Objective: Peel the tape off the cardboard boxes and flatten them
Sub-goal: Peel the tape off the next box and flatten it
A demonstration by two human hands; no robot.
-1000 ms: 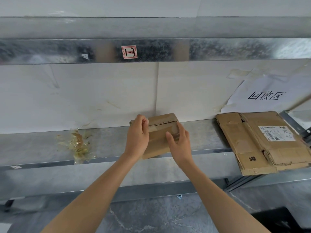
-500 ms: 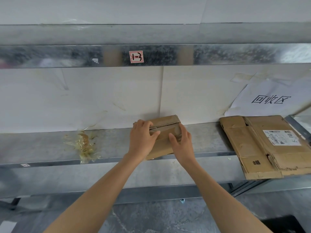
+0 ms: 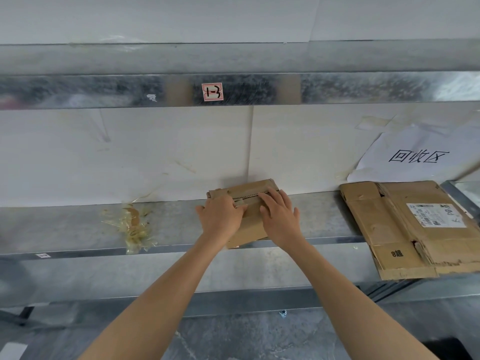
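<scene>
The small box (image 3: 250, 226) is plain brown cardboard, squashed low, with a toothed tear line across its top. It lies on the metal shelf (image 3: 65, 229) at the middle of the view, with a wad of peeled tape (image 3: 132, 224) at its 9 o'clock and a flattened box (image 3: 405, 224) at its 3 o'clock. A second ago it stood tilted up between the hands; now it lies lower, the left hand (image 3: 220, 219) gripping its left end with bent fingers and the right hand (image 3: 280, 219), moved from its side, pressing flat on top with straight fingers.
</scene>
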